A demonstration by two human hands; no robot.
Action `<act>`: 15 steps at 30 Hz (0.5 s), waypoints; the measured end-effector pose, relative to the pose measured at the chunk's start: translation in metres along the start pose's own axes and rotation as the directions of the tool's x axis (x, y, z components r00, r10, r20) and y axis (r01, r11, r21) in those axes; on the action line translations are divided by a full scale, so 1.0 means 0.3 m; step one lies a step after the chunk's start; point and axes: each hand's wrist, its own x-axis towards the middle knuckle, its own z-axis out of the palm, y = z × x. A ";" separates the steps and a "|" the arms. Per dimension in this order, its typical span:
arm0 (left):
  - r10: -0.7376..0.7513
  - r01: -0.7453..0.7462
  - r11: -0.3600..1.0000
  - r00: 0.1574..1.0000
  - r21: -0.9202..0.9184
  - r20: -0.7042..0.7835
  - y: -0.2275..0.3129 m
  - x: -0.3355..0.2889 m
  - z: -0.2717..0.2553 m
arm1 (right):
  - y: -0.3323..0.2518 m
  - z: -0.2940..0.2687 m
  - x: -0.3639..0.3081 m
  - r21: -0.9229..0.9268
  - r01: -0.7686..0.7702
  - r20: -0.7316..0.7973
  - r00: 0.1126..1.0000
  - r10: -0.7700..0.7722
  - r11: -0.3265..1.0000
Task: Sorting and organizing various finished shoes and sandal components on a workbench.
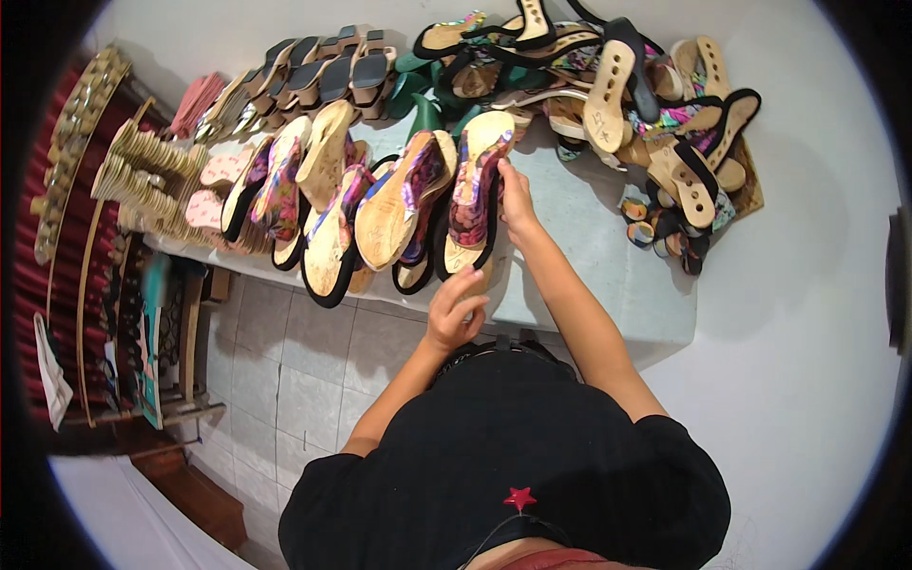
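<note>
A floral wedge sandal [470,195] with a black-edged footbed lies at the right end of a row on the table, its toe toward me. My right hand [516,198] is closed on the sandal's right side near the heel, with part of the fingers hidden behind it. Just below the toe, my left hand [456,309] has its fingers bent but apart; the fingertips are at the toe's edge, and I cannot tell whether they touch it. To the left stand more floral sandals, among them one with a bare tan sole [394,214] tilted on its side.
The pale blue-grey table [608,290] ends close in front of me. A heap of loose soles and sandals [608,104] covers its far right. Dark block-heeled shoes [337,76] line the back, and stacked beige soles [142,176] fill the left end. A rack [114,313] stands left.
</note>
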 end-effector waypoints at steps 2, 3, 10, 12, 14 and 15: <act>0.060 -0.060 0.994 0.998 -0.092 0.004 0.031 0.042 0.021 | -0.037 0.016 -0.084 -0.066 0.026 -0.060 0.998 -0.030 0.997; 0.071 -0.069 0.991 0.997 -0.114 0.013 0.032 0.051 0.045 | -0.053 0.014 -0.119 -0.096 0.038 -0.111 0.993 -0.048 0.995; 0.163 -0.151 0.931 0.987 -0.332 0.010 0.059 0.141 0.218 | -0.067 -0.280 -0.157 -0.292 0.386 -0.325 0.820 -0.470 0.875; 0.151 -0.129 0.915 0.988 -0.382 0.027 0.075 0.163 0.257 | -0.126 -0.397 -0.180 -0.510 0.535 -0.405 0.541 -0.737 0.673; 0.134 -0.112 0.911 0.991 -0.397 0.029 0.085 0.177 0.304 | -0.202 -0.532 -0.210 -0.677 0.469 -0.455 0.339 -0.823 0.567; 0.110 -0.089 0.913 0.993 -0.398 0.031 0.088 0.188 0.327 | -0.235 -0.598 -0.223 -0.769 0.388 -0.448 0.241 -0.861 0.508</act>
